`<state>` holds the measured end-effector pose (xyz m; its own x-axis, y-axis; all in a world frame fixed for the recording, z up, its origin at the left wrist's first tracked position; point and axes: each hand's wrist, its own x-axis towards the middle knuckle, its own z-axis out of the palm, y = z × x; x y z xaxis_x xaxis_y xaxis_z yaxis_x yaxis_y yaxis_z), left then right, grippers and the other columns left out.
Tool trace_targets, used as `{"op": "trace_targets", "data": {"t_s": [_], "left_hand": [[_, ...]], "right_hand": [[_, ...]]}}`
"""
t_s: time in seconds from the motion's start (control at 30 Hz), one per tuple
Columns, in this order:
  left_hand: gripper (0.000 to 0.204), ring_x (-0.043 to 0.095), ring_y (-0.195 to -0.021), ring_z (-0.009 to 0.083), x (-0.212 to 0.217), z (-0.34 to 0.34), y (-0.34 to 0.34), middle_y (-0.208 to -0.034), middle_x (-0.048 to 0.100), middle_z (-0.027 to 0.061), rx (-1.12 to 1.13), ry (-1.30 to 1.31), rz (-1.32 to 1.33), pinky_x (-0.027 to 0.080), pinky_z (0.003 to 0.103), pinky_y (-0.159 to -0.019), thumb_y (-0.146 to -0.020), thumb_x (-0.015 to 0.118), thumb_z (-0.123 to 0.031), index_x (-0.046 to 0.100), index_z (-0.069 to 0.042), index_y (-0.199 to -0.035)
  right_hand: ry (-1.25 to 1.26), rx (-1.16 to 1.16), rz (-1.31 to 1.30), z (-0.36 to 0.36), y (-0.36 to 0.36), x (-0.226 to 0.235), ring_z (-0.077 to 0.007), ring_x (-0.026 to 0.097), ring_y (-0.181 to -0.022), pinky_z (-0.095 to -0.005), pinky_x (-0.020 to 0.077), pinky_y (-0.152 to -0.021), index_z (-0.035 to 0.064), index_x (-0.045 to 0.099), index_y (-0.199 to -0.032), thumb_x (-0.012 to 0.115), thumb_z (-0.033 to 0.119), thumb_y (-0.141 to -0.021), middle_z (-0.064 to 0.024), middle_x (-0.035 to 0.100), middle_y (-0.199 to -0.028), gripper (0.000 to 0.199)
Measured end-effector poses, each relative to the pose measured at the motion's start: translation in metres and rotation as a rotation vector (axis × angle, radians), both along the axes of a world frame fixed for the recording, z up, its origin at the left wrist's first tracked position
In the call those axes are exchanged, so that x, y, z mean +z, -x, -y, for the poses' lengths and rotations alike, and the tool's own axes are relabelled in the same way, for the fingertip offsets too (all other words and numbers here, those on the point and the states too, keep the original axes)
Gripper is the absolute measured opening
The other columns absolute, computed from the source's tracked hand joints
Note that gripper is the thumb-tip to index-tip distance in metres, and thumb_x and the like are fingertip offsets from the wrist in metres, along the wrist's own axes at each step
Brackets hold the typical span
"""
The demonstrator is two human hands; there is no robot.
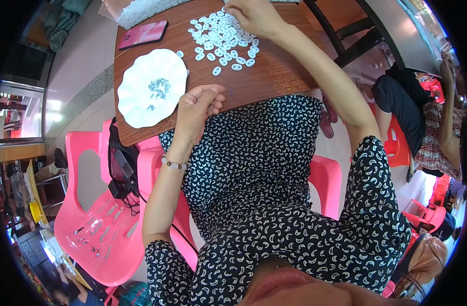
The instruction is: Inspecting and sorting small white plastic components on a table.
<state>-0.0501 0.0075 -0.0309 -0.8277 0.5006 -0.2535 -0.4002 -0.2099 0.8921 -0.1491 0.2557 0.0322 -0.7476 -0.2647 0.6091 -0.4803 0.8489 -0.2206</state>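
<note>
Many small white oval pieces with two dark-ringed holes (219, 38) lie in a loose pile on the brown wooden table (274, 74). My right hand (256, 19) is over the far right edge of the pile, its fingers bent together at the pieces; what is between the fingertips is hidden. Near the table's front edge, my left hand (200, 104) is closed, with thumb and forefinger pressed together; anything in it is too small to make out. Left of that hand stands a white scalloped plate (136, 76) holding a small heap of tiny grey-green bits (159, 88).
A pink phone (143, 34) lies at the table's far left corner. White bumpy material (141, 13) is beyond the table. A pink plastic chair (98, 234) with a black bag (122, 166) stands to my left. Another person (437, 132) sits at the right.
</note>
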Motion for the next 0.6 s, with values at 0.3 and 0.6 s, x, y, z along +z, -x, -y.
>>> {"op": "trace_targets", "data": {"t_s": [0.3,0.6], "left_hand": [[0.021,0.057,-0.066,0.0060,-0.003,0.002,-0.001,-0.079,0.065,0.0034,0.001,0.009,-0.011,0.046,0.018,-0.060,-0.091,0.058,-0.018,0.067,0.001,-0.097],[0.022,0.056,-0.067,0.0057,0.000,0.001,-0.002,-0.080,0.065,0.0031,-0.014,0.014,-0.023,0.046,0.018,-0.061,-0.092,0.057,-0.019,0.066,0.001,-0.098]], "right_hand": [[-0.179,-0.038,0.246,0.010,0.035,-0.054,-0.0338,0.055,-0.101,-0.0456,0.0449,-0.091,0.0109,0.065,-0.111,0.054,0.014,-0.088,-0.0127,0.065,-0.101,0.026],[-0.253,0.040,0.269,0.023,0.037,-0.046,-0.0324,0.061,-0.089,-0.0447,0.0487,-0.080,0.0133,0.069,-0.102,0.060,0.018,-0.082,-0.0126,0.068,-0.089,0.023]]}}
